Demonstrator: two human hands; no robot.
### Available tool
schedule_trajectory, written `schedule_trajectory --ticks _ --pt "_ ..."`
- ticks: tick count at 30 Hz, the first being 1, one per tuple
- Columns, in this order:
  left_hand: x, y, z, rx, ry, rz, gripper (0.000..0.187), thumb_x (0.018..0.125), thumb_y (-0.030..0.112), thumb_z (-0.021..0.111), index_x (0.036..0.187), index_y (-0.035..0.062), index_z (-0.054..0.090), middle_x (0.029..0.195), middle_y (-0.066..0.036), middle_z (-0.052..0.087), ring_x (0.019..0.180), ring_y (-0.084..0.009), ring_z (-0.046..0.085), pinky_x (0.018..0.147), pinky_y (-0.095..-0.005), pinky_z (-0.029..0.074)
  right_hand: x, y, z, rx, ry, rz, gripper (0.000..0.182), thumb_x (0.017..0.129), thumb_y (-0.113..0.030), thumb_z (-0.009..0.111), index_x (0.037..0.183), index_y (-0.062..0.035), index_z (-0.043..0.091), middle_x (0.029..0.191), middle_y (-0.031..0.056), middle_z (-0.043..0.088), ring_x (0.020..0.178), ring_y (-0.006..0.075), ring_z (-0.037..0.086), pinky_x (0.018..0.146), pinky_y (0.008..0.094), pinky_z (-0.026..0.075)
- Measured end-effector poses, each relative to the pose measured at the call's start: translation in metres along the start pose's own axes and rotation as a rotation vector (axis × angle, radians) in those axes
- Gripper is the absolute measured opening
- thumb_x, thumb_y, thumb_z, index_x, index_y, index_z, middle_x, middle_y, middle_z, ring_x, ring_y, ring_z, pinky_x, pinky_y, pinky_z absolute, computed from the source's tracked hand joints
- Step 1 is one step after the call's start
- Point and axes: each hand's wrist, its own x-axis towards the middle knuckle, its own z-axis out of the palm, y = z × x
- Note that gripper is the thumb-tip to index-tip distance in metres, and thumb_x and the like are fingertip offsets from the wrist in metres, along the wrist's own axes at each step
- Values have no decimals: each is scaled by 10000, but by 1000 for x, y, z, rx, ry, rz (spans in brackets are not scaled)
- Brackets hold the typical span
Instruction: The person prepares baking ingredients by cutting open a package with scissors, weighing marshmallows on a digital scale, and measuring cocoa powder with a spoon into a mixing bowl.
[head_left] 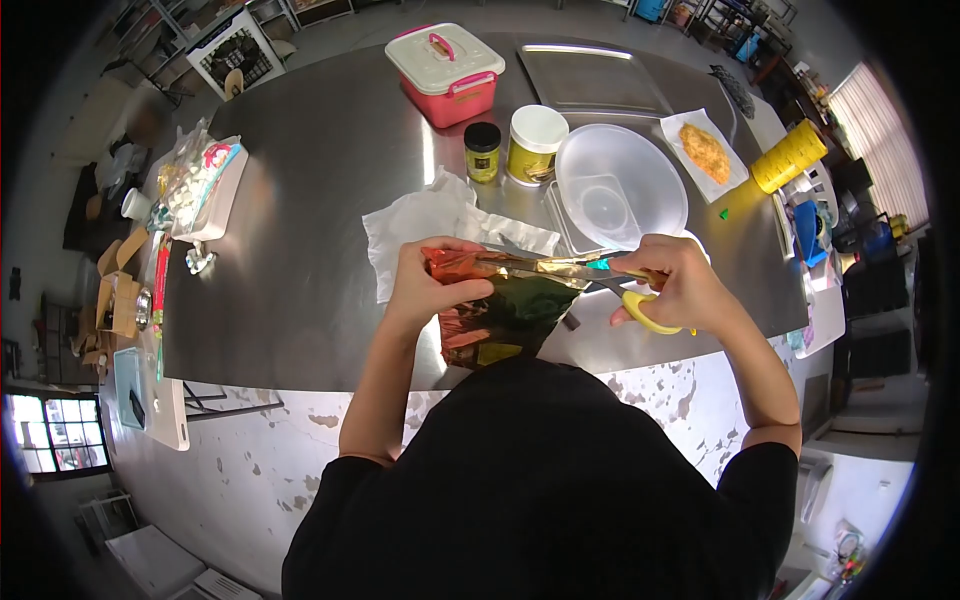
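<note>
left hand (428, 285) pinches the top of a foil snack bag (495, 315) while right hand (672, 285) grips yellow-handled scissors (600, 275) cutting along it, over the steel desk (320, 200)

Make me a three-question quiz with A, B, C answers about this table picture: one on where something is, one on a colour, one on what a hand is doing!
1. Where is the pink box?
A. far side of the table
B. on the floor
C. inside the clear bowl

2. What colour are the handles of the scissors?
A. blue
B. yellow
C. black

3. What is the left hand doing?
A. lying flat
B. holding a jar
C. gripping the foil bag

Answers: 1 A, it stands beyond the jars. 2 B, yellow loops show in the right hand. 3 C, its fingers pinch the bag's top.
</note>
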Motion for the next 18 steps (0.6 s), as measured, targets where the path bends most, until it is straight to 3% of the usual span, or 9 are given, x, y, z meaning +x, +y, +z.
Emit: schedule_trajectory --ticks 1,3,7,11,13,18 --pt "0 -5 -2 1 2 1 303 649 96 715 861 -75 584 838 -127 624 770 -149 602 700 -258 489 0 1 1 0 0 -2 482 473 -232 840 851 -12 638 630 50 518 520 136 467 475 247 370" --pt "-1 -16 -6 -543 -49 98 289 774 178 587 903 -78 555 885 -158 610 836 -185 595 765 -284 470 -1 4 3 41 14 -22 483 477 -222 841 859 -8 637 640 49 523 513 128 458 467 241 362" --pt "-8 -22 0 -415 90 201 279 865 193 445 944 -71 490 879 -172 604 834 -191 592 774 -286 460 3 1 2 55 3 -18 495 469 -235 843 853 -1 635 644 51 526 521 130 463 477 242 369" --pt "-11 -18 11 -313 178 211 222 887 168 405 879 -39 485 850 -154 607 790 -161 588 734 -263 465 11 -4 3 72 -42 -42 512 462 -251 842 848 4 625 662 57 520 555 138 476 502 252 379" --pt "-11 -18 16 -275 315 254 187 906 144 367 818 0 448 794 -119 602 720 -119 569 666 -231 460 12 -4 5 98 -43 -37 513 461 -255 841 846 4 621 668 58 517 565 142 478 509 255 381" --pt "-14 -24 16 -159 411 248 140 908 117 369 800 33 399 727 -69 569 635 -64 507 591 -195 422 16 -5 7 132 -60 -65 508 467 -261 836 840 4 615 649 51 494 567 147 478 512 253 381"
